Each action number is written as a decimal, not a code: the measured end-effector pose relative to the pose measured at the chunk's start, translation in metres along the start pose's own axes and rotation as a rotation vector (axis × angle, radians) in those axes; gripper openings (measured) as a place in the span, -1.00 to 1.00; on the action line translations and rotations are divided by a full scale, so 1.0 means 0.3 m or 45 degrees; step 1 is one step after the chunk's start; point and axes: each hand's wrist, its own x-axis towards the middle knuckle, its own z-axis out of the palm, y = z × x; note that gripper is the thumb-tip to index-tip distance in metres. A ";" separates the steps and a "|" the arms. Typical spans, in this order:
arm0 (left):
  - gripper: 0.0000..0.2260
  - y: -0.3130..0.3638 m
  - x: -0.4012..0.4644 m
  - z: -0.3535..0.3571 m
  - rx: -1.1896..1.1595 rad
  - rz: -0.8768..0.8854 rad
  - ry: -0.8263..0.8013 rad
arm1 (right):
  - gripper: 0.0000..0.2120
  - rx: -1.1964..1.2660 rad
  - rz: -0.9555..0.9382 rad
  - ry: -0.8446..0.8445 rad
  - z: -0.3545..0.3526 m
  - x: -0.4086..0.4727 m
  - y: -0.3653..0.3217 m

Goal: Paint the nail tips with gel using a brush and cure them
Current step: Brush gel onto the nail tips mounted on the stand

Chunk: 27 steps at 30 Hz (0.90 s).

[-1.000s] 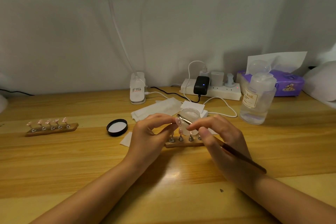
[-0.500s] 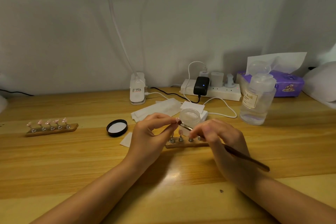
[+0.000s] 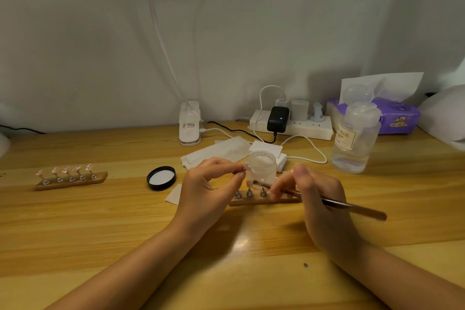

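Fingers (image 3: 236, 175) of the left hand (image 3: 206, 191) still pinch a nail tip (image 3: 246, 166); the right hand (image 3: 314, 196), gripping the brush (image 3: 352, 206), has dropped away, so painting pauses

1. Your desk (image 3: 100, 221) is honey-yellow wood with a long straight grain.
2. The nail tip (image 3: 246, 167) pinched in your left hand (image 3: 208, 191) is pale pink; those on the far holder (image 3: 71, 180), a brown wooden strip, are pink too.
3. Your brush (image 3: 352, 207) has a dark brown handle.
4. The jar (image 3: 261, 167) is clear with whitish contents; its lid (image 3: 161, 177) is black with a white liner.
5. The tissue box (image 3: 400, 119) is purple with a small printed figure; its tissue is white.
6. The power strip (image 3: 312, 129) is white, the adapter (image 3: 277, 119) black with a blue light.
7. The bottle (image 3: 356, 141) is clear with a cream label.
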 end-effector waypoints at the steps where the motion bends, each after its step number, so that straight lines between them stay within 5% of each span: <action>1: -0.83 -0.001 0.000 -0.001 -0.002 -0.007 -0.005 | -0.57 0.043 0.003 0.027 -0.002 -0.002 0.000; 17: -0.89 -0.007 0.002 -0.003 -0.038 0.077 -0.024 | -0.64 0.038 0.025 0.013 -0.002 0.001 0.003; 23: -0.79 -0.004 0.001 -0.004 -0.020 0.074 -0.001 | -0.63 -0.126 -0.155 -0.037 0.011 0.003 -0.006; 27: -0.80 -0.006 0.002 -0.003 -0.009 0.071 -0.010 | -0.64 -0.036 -0.009 -0.012 0.001 0.001 0.010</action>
